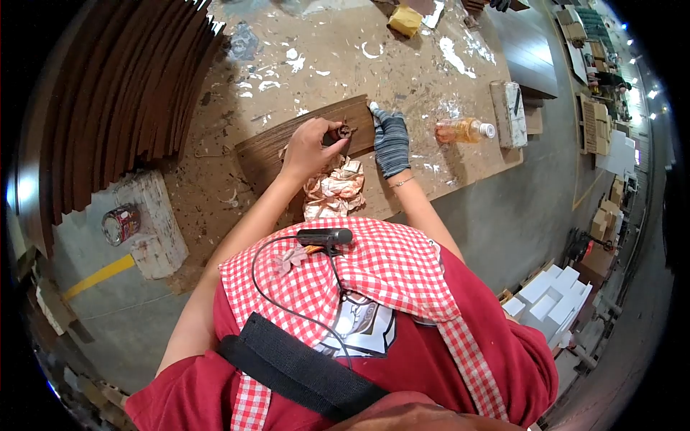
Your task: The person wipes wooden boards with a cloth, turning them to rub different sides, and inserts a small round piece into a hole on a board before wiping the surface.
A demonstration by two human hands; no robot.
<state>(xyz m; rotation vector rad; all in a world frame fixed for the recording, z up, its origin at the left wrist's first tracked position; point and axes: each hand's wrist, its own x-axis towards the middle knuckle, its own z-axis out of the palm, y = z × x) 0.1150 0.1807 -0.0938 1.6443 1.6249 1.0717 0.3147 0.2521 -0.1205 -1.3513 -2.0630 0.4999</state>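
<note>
A dark brown wooden board (262,156) lies on the worktable in front of me, its grain running lengthwise. Over its middle, my bare left hand (313,146) is closed around a small dark object with a round end (345,132); its kind is unclear. My right hand (391,140), in a grey striped glove with pale fingertips, grips the board's right end. Crumpled, stained paper or cloth (336,188) sits between the board and my apron, below the left hand.
The worktable (323,79) is spattered with white paint. A bottle of amber liquid (463,131) lies at right, near a paint-worn block (509,115). Dark slats (122,93) are stacked at left, above a can (121,224). A yellow block (405,21) is at the back.
</note>
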